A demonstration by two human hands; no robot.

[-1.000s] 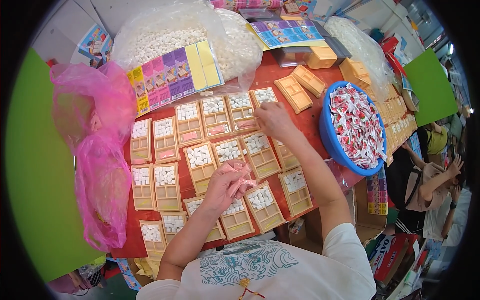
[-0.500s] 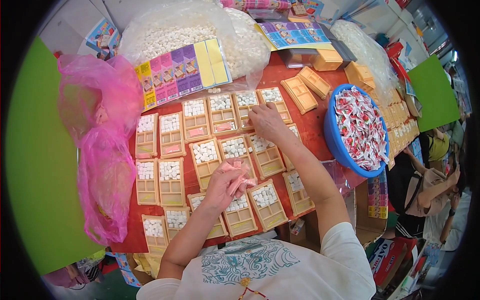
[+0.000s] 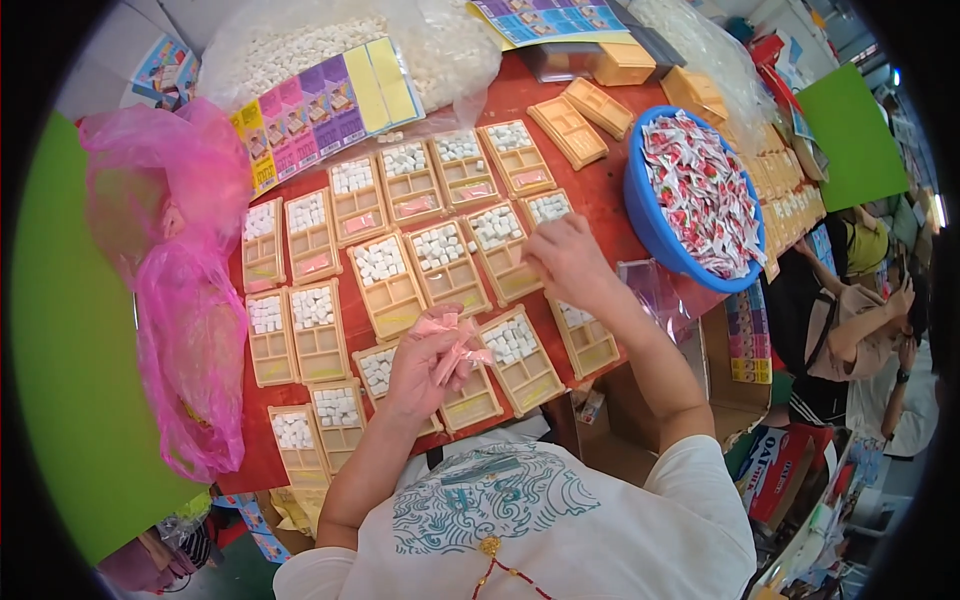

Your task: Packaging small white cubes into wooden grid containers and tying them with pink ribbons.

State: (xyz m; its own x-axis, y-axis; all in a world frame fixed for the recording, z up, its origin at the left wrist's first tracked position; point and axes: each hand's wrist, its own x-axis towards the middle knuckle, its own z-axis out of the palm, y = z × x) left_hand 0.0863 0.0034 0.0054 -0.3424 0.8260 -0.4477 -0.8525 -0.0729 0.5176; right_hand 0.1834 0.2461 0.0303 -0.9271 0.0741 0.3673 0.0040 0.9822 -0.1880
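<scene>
My left hand (image 3: pixel 418 372) is closed around several small pink packets (image 3: pixel 458 352), held above the front trays. My right hand (image 3: pixel 572 262) reaches over the middle row at the right, fingers pinched together. Whatever is between its fingertips is too small to make out. Beneath and beside it lie beige compartment trays, one of them a tray (image 3: pixel 515 285) with white marshmallow-like cubes at its far end. In the back row, a tray (image 3: pixel 512 150) also carries a flat pink packet (image 3: pixel 530 179). Similar packets lie in several other back-row trays.
A blue tub (image 3: pixel 640 215) full of red-and-white sachets stands at the right. Stacked empty trays (image 3: pixel 570 130) lie behind it. A large bag of white cubes (image 3: pixel 300 55) and a colourful label sheet (image 3: pixel 310 110) are at the back. Pink plastic (image 3: pixel 190 330) lies left.
My right hand has moved from the back row to the middle row, nearer me and rightward. My left hand still holds the pink packets. The whole view has shifted slightly.
</scene>
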